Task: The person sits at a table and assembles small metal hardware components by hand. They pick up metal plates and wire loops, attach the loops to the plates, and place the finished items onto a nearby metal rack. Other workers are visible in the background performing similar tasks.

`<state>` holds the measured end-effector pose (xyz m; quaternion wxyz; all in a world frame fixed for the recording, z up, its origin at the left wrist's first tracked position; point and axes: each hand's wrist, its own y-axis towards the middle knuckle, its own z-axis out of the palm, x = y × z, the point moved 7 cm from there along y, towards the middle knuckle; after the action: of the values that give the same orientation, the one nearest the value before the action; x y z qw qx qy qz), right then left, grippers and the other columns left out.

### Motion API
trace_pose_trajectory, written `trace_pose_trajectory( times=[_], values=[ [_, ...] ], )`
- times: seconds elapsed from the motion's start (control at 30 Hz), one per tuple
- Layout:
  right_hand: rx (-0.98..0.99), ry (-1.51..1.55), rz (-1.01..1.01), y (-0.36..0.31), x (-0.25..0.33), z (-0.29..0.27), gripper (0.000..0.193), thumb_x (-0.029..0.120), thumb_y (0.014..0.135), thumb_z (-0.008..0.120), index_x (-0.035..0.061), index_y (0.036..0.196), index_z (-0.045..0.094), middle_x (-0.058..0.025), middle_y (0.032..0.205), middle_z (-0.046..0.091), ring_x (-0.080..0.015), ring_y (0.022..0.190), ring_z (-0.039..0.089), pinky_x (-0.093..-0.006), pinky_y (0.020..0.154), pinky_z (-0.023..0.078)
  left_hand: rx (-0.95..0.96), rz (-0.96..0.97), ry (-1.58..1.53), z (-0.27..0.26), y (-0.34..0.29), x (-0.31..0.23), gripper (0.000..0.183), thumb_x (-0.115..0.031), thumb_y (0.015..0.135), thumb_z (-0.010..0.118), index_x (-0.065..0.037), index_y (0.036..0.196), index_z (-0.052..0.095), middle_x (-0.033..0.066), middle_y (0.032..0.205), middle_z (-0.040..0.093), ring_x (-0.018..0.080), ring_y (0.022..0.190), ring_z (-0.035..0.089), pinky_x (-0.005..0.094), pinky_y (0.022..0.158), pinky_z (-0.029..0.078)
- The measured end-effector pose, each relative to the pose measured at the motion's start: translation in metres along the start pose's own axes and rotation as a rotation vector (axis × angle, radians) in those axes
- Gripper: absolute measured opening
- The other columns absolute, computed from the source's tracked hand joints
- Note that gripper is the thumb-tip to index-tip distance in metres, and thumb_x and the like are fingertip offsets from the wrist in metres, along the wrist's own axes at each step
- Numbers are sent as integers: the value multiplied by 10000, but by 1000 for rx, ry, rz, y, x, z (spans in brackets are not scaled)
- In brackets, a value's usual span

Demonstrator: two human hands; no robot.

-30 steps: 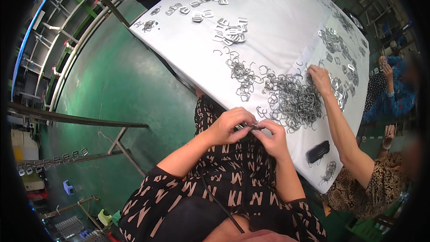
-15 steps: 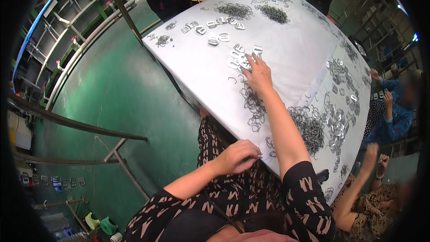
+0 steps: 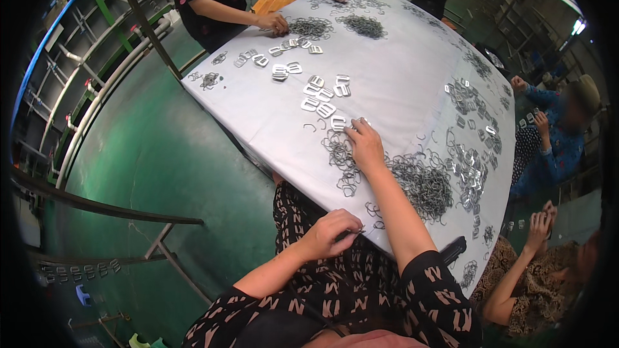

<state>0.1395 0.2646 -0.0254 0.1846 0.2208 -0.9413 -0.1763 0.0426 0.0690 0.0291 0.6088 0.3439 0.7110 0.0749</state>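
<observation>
My left hand is closed in a pinch by the near table edge. A small dark bit pokes from its fingertips, too small to name. Farther out, my right hand reaches over the table with bent fingers closed on a silver buckle, mostly hidden by them. Just beyond lies a cluster of flat silver buckles, each with slots. Beside the right hand are loose grey wire hooks, and under its forearm spreads a larger heap of hooks.
The white-covered table holds more hook piles and buckles. A black object lies at its near right edge. Co-workers stand or sit around; one hand touches a far hook pile. Metal rails stand at left.
My right hand has drawn back toward me from the buckle cluster, its fingers now bent. The left hand stays pinched. At the far left, a co-worker's hand has come down to a hook pile.
</observation>
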Motion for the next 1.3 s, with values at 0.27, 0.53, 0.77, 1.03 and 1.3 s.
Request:
trace_pose_trajectory(
  times=[0.27,0.53,0.77,1.03,1.3],
  values=[
    [-352,328,348,-35,-28,-61,276,-54,748,641,52,1003,666,-148,1031,650,-296,930,646,-361,771,527,26,3,11,13,7,-16,171,65,736,641,-13,867,565,121,906,636,271,862,625,348,785,495],
    [-200,877,598,-59,-67,-66,138,51,858,637,-49,950,658,-80,809,691,-127,731,642,-269,685,489,7,-41,35,17,4,-24,137,47,747,635,4,858,568,125,902,636,257,857,628,332,787,497],
    [26,1398,506,-98,13,-118,157,44,894,607,-61,1010,611,-107,951,688,-165,893,661,-279,833,498,-95,-93,55,13,12,-27,127,41,765,627,2,870,568,130,917,644,236,874,641,313,798,497],
    [59,1213,498,-151,44,-136,117,55,857,658,-49,902,684,-25,795,615,-81,733,565,-220,672,447,-168,-130,116,16,16,-24,165,13,747,652,0,897,585,126,881,642,288,824,625,352,750,497],
    [-17,939,450,-169,52,-149,112,54,841,661,-53,874,673,-62,789,608,-121,721,589,-246,648,455,-69,-153,129,25,4,-12,147,2,769,671,-10,905,616,90,865,654,193,790,640,291,722,500]
  ],
)
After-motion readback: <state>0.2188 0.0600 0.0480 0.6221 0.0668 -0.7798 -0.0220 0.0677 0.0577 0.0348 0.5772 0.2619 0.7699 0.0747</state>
